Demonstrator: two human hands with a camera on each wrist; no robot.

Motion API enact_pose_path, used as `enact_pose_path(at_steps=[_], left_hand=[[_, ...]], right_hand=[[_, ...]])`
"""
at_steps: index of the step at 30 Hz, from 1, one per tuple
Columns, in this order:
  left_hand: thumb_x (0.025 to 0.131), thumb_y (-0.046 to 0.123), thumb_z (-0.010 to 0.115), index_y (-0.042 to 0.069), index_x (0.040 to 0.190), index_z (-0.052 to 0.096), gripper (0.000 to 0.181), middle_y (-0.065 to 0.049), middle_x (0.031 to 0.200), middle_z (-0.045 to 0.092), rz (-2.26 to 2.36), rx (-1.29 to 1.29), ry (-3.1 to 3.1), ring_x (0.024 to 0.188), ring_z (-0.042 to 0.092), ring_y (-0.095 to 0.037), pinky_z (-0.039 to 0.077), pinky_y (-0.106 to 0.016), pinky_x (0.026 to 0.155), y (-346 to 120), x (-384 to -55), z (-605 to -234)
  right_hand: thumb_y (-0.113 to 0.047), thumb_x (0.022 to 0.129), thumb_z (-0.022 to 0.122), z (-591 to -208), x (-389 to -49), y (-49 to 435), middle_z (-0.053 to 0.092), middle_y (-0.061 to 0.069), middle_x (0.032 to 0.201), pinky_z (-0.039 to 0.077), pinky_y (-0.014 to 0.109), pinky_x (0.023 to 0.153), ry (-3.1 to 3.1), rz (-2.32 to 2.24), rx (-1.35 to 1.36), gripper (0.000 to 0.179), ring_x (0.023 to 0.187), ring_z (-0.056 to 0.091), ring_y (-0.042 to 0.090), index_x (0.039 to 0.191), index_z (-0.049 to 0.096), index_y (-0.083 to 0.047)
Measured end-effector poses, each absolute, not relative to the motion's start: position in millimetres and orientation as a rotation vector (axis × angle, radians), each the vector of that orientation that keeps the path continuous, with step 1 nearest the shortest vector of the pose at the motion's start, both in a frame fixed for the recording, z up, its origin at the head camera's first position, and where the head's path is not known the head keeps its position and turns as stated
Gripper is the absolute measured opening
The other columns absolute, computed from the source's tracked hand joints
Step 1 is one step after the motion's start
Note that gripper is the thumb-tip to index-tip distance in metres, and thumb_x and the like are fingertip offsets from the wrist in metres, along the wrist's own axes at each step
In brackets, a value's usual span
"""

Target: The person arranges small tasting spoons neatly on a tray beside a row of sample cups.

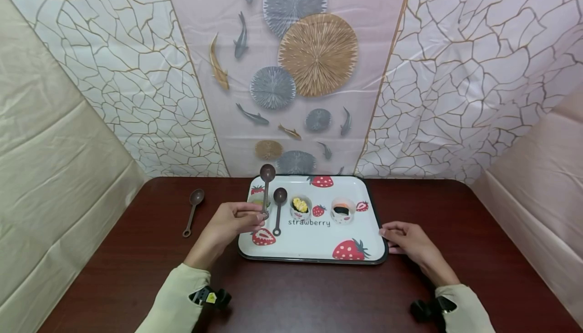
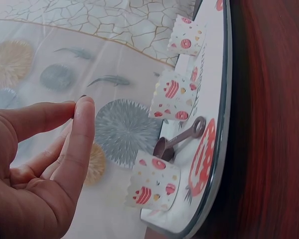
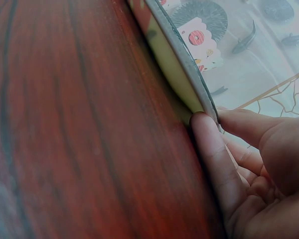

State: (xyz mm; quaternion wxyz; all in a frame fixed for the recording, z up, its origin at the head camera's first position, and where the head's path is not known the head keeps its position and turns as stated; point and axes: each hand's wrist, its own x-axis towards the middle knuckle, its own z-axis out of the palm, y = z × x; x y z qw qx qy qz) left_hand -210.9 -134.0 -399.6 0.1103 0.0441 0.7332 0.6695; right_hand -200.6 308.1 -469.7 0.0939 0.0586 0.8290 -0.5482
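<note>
My left hand (image 1: pixel 232 220) pinches the handle end of a brown plastic spoon (image 1: pixel 267 173), bowl upward, above the tray's left side. In the left wrist view the fingers hide nearly all of it. A second brown spoon (image 1: pixel 280 196) lies on the white strawberry-print tray (image 1: pixel 309 244). Three patterned paper cups stand there: the left cup (image 2: pixel 155 181) is partly hidden in the head view, the middle cup (image 1: pixel 300 215) holds yellow pieces, and the right cup (image 1: pixel 342 218) has something dark and orange. My right hand (image 1: pixel 412 242) pinches the tray's right rim between thumb and finger.
A third brown spoon (image 1: pixel 196 197) lies on the dark wooden table (image 1: pixel 291 297), left of the tray. Patterned cloth (image 1: pixel 314 135) hangs behind the table's back edge. Beige cloth (image 1: pixel 59 171) closes off the left side, with more at the right.
</note>
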Motion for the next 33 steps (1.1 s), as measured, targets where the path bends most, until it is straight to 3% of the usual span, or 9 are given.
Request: enact_pose_path(at_steps=[5, 11, 18, 24, 33], left_hand=[[0.100, 0.001, 0.068, -0.012, 0.127, 0.069, 0.029, -0.018, 0.110, 0.078, 1.945, 0.135, 2.159, 0.089, 0.075, -0.013, 0.064, -0.038, 0.090, -125.9, -212.6, -399.9], [0.100, 0.000, 0.067, -0.012, 0.124, 0.069, 0.027, -0.019, 0.109, 0.077, 1.937, 0.147, 2.148, 0.087, 0.075, -0.012, 0.064, -0.037, 0.090, -115.6, -215.6, -401.7], [0.100, 0.002, 0.068, -0.010, 0.124, 0.069, 0.027, -0.024, 0.112, 0.076, 1.921, 0.151, 2.134, 0.091, 0.078, -0.023, 0.063, -0.046, 0.092, -106.4, -217.1, -406.2], [0.100, 0.002, 0.068, -0.010, 0.126, 0.068, 0.028, -0.024, 0.113, 0.076, 1.939, 0.150, 2.097, 0.089, 0.077, -0.019, 0.063, -0.044, 0.092, -100.6, -215.3, -409.9], [0.099, 0.000, 0.069, -0.010, 0.125, 0.069, 0.028, -0.025, 0.112, 0.076, 1.944, 0.120, 2.068, 0.089, 0.078, -0.017, 0.063, -0.042, 0.092, -87.1, -216.3, -413.7]], right_hand=[[-0.017, 0.106, 0.065, -467.2, -201.8, 308.4, 0.074, 0.011, 0.113, 0.065, 0.029, 0.072, 2.473, -1.618, 0.162, 0.044, 0.085, 0.068, 0.009, 0.135, 0.058, 0.015], [-0.018, 0.106, 0.065, -465.6, -203.6, 309.5, 0.073, 0.006, 0.105, 0.064, 0.029, 0.072, 2.471, -1.629, 0.149, 0.044, 0.084, 0.067, 0.008, 0.134, 0.058, 0.016], [-0.016, 0.106, 0.065, -466.0, -204.2, 309.0, 0.074, 0.006, 0.106, 0.064, 0.028, 0.071, 2.451, -1.657, 0.134, 0.043, 0.081, 0.067, 0.010, 0.134, 0.058, 0.016], [-0.017, 0.106, 0.065, -468.7, -202.3, 308.8, 0.071, 0.004, 0.098, 0.064, 0.029, 0.071, 2.443, -1.656, 0.147, 0.044, 0.080, 0.065, 0.014, 0.134, 0.058, 0.016], [-0.017, 0.106, 0.065, -471.0, -200.6, 310.2, 0.072, 0.005, 0.101, 0.064, 0.029, 0.071, 2.451, -1.656, 0.146, 0.043, 0.079, 0.066, 0.014, 0.134, 0.059, 0.015]])
